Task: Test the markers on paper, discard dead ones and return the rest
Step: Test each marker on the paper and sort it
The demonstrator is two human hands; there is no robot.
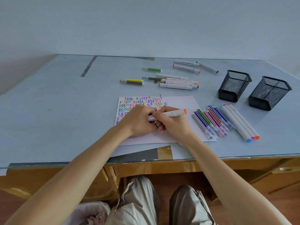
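A white marker with an orange end cap [172,113] lies level over the paper [183,103], held between both hands. My right hand [173,125] grips its barrel. My left hand [139,120] grips its left end, where the cap or tip is hidden by my fingers. The sheet carries several rows of coloured zigzag test marks [139,102] in its upper left part.
Right of the paper lie a row of slim coloured markers [211,121] and three white markers [238,123]. Two black mesh pen cups [233,86] [268,93] stand at the right. More markers [177,82] are scattered farther back. A lined bin [90,213] sits under the desk.
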